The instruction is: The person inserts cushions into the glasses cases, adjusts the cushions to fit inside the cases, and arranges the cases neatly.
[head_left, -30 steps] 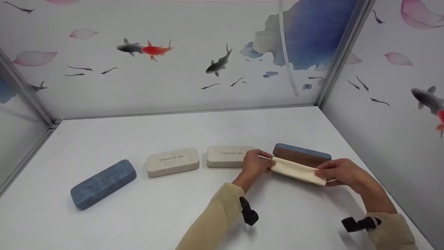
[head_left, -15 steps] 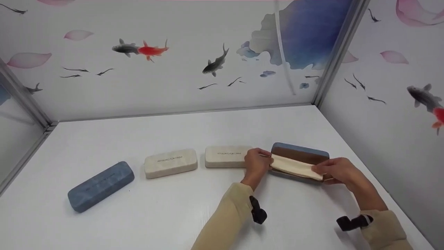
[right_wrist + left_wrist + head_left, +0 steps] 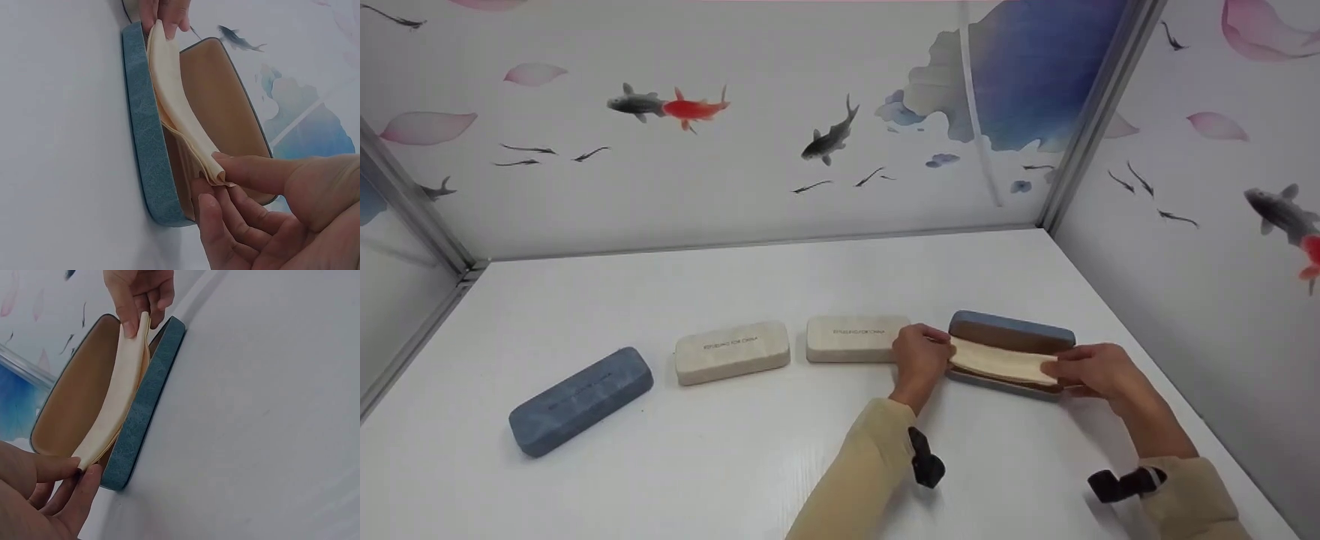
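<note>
A blue glasses case (image 3: pixel 1014 323) with brown lining lies open on the right of the white table, its lid tilted up at the back. Over its base stretches a folded cream cleaning cloth (image 3: pixel 1001 363). My left hand (image 3: pixel 921 363) pinches the cloth's left end between thumb and fingers; my right hand (image 3: pixel 1099 369) pinches the other end. In the left wrist view the cloth (image 3: pixel 112 402) sags in the middle, between the lid and the blue front wall (image 3: pixel 143 413). The right wrist view shows its folded layers (image 3: pixel 180 107) dipping inside the front wall (image 3: pixel 147 132).
Just left of my left hand is a closed cream glasses case (image 3: pixel 851 341). Farther left lie another cream case (image 3: pixel 733 354) and a closed blue case (image 3: pixel 581 401), set at a slant. Printed panels (image 3: pixel 720 202) wall the table at the back and sides.
Both hands have brought the cloth from in front of the open case, where it hid the base, back and down over the base. The case's front wall now shows below the cloth.
</note>
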A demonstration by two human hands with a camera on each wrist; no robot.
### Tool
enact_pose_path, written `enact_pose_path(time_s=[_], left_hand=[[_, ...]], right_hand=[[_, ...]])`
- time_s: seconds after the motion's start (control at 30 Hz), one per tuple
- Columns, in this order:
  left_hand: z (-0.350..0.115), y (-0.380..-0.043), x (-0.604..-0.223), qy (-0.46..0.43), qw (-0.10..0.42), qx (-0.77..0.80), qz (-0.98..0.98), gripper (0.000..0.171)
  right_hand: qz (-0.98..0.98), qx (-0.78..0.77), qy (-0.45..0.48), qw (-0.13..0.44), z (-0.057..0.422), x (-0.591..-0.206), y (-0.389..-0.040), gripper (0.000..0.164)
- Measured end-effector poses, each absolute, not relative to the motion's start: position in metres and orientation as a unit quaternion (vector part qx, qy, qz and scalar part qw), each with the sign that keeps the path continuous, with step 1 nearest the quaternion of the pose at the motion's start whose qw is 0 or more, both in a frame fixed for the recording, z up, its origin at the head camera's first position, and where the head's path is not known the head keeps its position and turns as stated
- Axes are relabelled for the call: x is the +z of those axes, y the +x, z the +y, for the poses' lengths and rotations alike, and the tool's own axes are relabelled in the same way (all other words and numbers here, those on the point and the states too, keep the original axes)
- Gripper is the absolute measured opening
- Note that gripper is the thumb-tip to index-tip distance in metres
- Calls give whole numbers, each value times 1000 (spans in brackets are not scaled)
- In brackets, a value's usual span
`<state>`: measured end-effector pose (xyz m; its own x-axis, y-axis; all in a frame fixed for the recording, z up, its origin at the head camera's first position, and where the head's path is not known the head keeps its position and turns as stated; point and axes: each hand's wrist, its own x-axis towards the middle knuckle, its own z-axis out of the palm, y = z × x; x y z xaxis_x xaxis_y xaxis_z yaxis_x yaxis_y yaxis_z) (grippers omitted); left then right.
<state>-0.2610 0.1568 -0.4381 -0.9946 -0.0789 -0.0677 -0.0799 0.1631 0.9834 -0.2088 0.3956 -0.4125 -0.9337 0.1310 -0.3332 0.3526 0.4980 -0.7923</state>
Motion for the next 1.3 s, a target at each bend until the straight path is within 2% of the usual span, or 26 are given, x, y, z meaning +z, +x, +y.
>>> enact_pose_path(time_s=[0.37,0.6,0.83,1.03,1.3], left_hand=[[158,-259,-438,-48,-18,611,790,12],[156,-259,-437,-35,-18,593,804,11],[154,-255,-440,10,-63,569,820,16],[152,-252,-441,32,-90,563,821,18],[150,-253,-432,30,-68,538,839,23]], right_hand=[[872,-452,157,107,393,-416,-210,69],[870,-459,153,95,390,-422,-212,56],[865,-462,165,103,391,-422,-212,63],[866,-459,166,107,392,-421,-211,61],[873,-445,162,118,393,-419,-213,61]])
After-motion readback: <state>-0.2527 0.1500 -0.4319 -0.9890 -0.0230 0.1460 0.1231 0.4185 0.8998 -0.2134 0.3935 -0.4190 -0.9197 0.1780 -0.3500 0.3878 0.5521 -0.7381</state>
